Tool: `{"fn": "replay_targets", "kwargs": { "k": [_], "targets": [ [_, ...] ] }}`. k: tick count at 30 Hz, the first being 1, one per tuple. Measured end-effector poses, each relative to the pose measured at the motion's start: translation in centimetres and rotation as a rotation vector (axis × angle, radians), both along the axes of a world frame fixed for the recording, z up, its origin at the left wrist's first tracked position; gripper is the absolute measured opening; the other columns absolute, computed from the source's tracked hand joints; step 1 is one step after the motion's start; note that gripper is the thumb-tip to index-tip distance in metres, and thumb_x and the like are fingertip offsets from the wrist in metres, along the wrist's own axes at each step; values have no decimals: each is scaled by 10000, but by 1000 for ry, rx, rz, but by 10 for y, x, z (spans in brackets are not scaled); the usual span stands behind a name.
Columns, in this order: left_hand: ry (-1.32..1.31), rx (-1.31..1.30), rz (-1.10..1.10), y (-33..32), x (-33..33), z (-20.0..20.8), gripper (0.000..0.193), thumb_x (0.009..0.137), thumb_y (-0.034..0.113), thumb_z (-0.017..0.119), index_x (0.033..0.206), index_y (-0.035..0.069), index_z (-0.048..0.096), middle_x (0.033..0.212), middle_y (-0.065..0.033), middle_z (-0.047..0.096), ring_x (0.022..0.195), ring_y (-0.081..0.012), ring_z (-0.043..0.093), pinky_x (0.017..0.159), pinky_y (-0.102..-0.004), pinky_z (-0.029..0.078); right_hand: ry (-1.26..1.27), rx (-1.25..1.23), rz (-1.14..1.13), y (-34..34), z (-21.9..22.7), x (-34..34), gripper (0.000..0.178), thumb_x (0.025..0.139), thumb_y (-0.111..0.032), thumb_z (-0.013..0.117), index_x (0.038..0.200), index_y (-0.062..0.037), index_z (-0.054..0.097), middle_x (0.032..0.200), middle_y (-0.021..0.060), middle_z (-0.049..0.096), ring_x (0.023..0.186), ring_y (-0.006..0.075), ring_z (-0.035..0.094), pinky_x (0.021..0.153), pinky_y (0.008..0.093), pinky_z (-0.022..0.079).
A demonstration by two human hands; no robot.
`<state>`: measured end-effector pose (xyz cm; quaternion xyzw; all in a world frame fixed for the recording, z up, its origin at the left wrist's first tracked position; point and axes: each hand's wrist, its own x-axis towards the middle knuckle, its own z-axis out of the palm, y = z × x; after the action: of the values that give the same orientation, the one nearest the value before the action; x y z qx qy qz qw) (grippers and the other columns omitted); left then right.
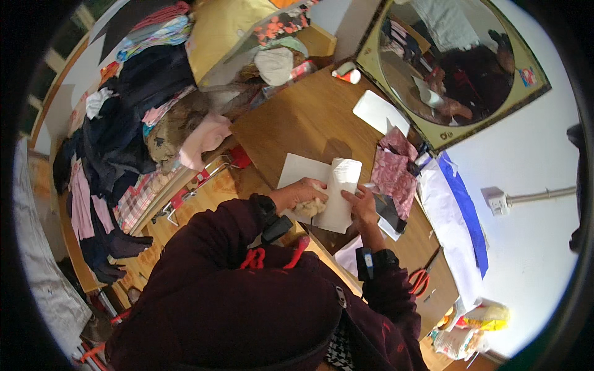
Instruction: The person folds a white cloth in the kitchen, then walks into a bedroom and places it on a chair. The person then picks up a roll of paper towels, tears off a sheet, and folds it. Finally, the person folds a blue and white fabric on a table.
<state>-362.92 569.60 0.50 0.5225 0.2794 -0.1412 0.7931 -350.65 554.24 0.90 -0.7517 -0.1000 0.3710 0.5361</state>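
Note:
A white paper roll [341, 196] stands tilted in front of me at the table's near edge. My right hand [364, 207] grips it from the right side, thumb laid on its front. On its left, my left hand [298, 196] is closed around a crumpled cream-coloured cloth [311, 206], held close against the roll. Its exact kind I cannot make out. A flat white sheet [301, 167] lies on the wooden table [291, 120] behind my left hand. Pink patterned fabric [394, 167] and a dark grey flat piece [390, 213] lie just beyond my right hand.
Red-handled scissors [420, 282] rest on the table at right. A framed round mirror [438, 133] leans on the wall, with a white tray-like piece [378, 111] and a small red-and-white container [348, 75] nearby. Piled clothes [117, 142] fill the left side.

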Motion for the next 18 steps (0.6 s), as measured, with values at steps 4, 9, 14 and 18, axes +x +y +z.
{"fn": "replay_targets", "kwargs": {
  "k": [4, 9, 14, 18],
  "targets": [
    [-64, 27, 119, 7, -9, 13, 440, 756, 220, 655, 1131, 61, 489, 870, -54, 589, 738, -110, 567, 598, -224, 469, 319, 317, 68, 4, 21, 2, 472, 734, -206, 652, 1094, 37, 467, 924, 109, 583, 795, 189, 572, 712, 312, 465],
    [-184, -186, 421, 11, -19, 48, 383, 764, 246, 656, 1068, 76, 495, 865, -43, 579, 734, -103, 562, 593, -233, 474, 575, 542, 112, 24, 37, -7, 369, 830, -192, 534, 1140, -15, 442, 1030, 96, 555, 913, 189, 552, 839, 323, 423],
    [-282, -312, 394, 27, -43, 69, 432, 761, 228, 663, 1102, 57, 459, 924, -46, 574, 767, -106, 569, 626, -242, 483, 650, 623, 227, 51, 47, -22, 360, 846, -169, 508, 1164, -24, 422, 1048, 94, 553, 927, 201, 555, 822, 348, 456],
    [-342, -274, 425, 41, -66, 66, 577, 732, 237, 686, 1197, 41, 407, 1013, -60, 568, 863, -121, 570, 721, -258, 475, 610, 533, 301, 80, 53, -39, 344, 841, -154, 517, 1148, -14, 447, 1041, 85, 561, 924, 181, 553, 812, 335, 454]
  ]
}}
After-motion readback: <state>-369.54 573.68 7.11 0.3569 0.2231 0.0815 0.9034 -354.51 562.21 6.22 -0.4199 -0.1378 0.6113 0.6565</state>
